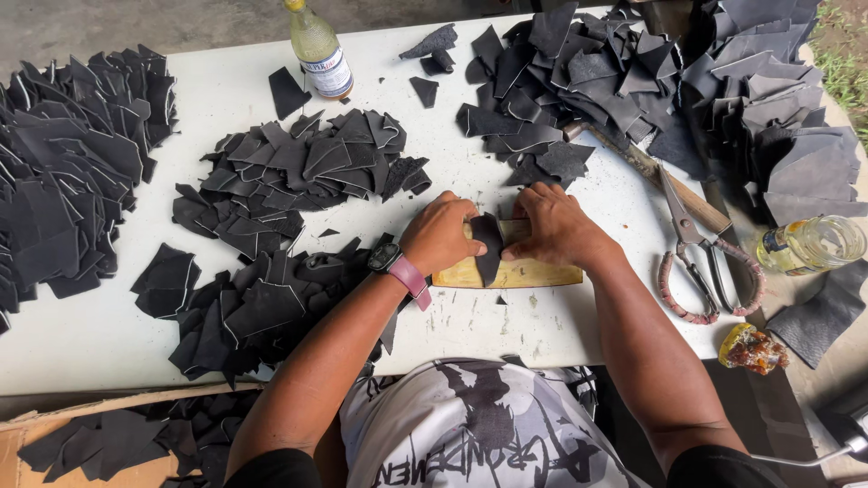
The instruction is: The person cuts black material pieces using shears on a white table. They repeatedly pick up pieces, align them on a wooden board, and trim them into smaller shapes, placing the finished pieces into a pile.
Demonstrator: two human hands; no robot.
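A small dark leather piece (489, 246) lies draped over a yellow wooden block (524, 274) near the front edge of the white table (226, 90). My left hand (441, 232) presses on the piece from the left, fingers closed over it; a watch with a pink strap is on that wrist. My right hand (553, 224) holds the piece and the block from the right. What lies under my fingers is hidden.
Heaps of black leather offcuts cover the far left (72, 163), centre (298, 167), front left (253, 307) and back right (633, 72). Large shears (701, 258) lie right of the block. A glass bottle (318, 47) stands at the back; a jar (809, 244) lies right.
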